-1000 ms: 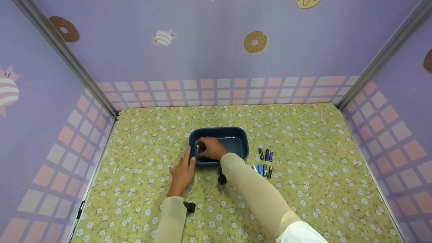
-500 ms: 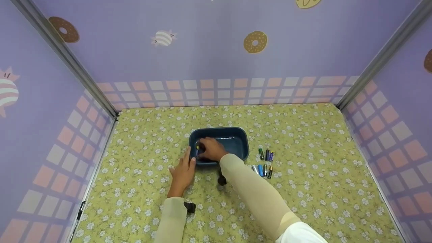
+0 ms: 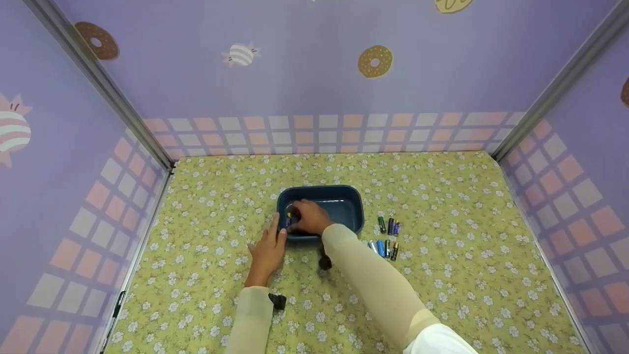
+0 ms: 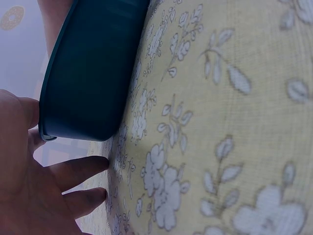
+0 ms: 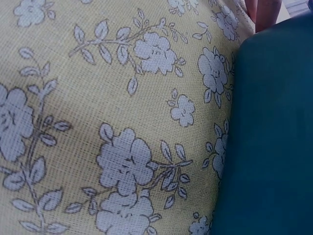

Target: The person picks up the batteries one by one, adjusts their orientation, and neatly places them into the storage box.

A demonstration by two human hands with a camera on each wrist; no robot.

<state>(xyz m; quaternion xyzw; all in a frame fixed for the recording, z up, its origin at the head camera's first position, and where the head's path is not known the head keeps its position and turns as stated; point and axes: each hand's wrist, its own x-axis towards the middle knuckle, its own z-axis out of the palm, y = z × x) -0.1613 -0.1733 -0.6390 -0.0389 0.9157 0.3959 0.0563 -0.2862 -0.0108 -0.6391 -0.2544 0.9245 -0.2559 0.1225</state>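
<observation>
A dark teal plastic basin [image 3: 348, 212] lies on the cloth. My right hand [image 3: 310, 217] reaches into its left end, thumb and fingers curled round a dark battery [image 3: 288, 220] with a yellow tip. Much of what lies under these fingers is hidden. Against the basin's front left corner rests my left hand [image 3: 267, 250], its fingers stretched out. In the left wrist view, the left hand [image 4: 29, 166] touches the rim with its thumb side, its other fingers spread near the cloth. Only the basin's outer wall [image 5: 276, 122] and some fingertips [image 5: 268, 14] show in the right wrist view.
Right of the basin are two rows of batteries. The back row has a green battery [image 3: 382, 224] and purple ones [image 3: 396, 228]; the front row includes a blue battery [image 3: 380, 248] and a black one [image 3: 395, 251]. Purple walls [image 3: 304, 88] enclose the flowered cloth [image 3: 442, 285].
</observation>
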